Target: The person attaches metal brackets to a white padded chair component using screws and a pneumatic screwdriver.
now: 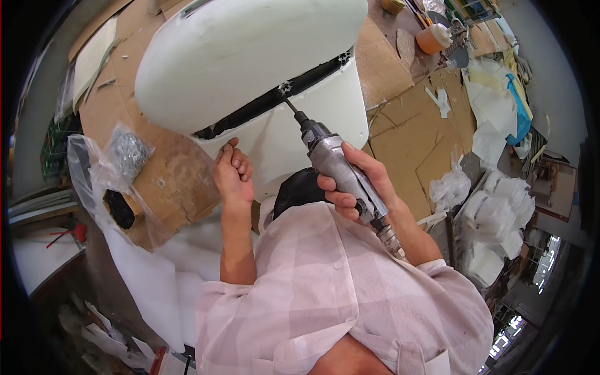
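While the right hand [362, 181] is grasping a pneumatic screwdriver [339, 164], its thin bit [291, 106] is pointing at the middle of a black strip [247, 114], where a pale metallic fitting [285, 87] is sitting. The strip is running across a curved white shell [244, 53], which is lying over the middle of the cardboard-covered surface [178, 190], reaching toward its near edge. The left hand [235, 178] is curling its fingers loosely beside the strip's left end; whether they are pinching anything small, I cannot tell.

The work is looking partway along: a second fitting [344, 58] is showing at the strip's right end, while the left half is showing none, so that stretch is presumably remaining to be done. The view is not showing whether the bit is seating anything. Near the surface's left edge, a clear plastic bag [129, 154] is holding many small metallic pieces.
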Demonstrator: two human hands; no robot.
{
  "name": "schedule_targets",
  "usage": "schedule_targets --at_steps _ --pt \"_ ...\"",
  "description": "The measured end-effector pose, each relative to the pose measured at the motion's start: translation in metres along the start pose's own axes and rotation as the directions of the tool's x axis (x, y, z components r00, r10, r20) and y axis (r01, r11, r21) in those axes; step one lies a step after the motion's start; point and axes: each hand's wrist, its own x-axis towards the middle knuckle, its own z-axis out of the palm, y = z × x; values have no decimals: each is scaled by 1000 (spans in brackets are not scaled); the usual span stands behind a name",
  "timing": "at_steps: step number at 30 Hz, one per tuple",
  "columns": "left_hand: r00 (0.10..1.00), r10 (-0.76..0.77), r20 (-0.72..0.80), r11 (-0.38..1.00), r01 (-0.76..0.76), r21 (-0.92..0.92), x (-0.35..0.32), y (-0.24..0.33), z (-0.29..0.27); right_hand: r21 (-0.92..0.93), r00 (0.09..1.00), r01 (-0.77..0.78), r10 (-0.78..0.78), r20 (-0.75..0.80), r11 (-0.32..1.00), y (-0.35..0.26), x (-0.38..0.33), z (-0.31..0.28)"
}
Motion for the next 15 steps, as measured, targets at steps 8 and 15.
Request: schedule_targets --at_steps 8,15 --pt "996 36 -77 995 -43 -95 -6 6 -19 -122 998 5 -13 -63 993 2 -2 2" --pt "763 502 -408 864 -457 209 15 16 -117 -265 998 54 -61 -17 963 0 -46 -27"
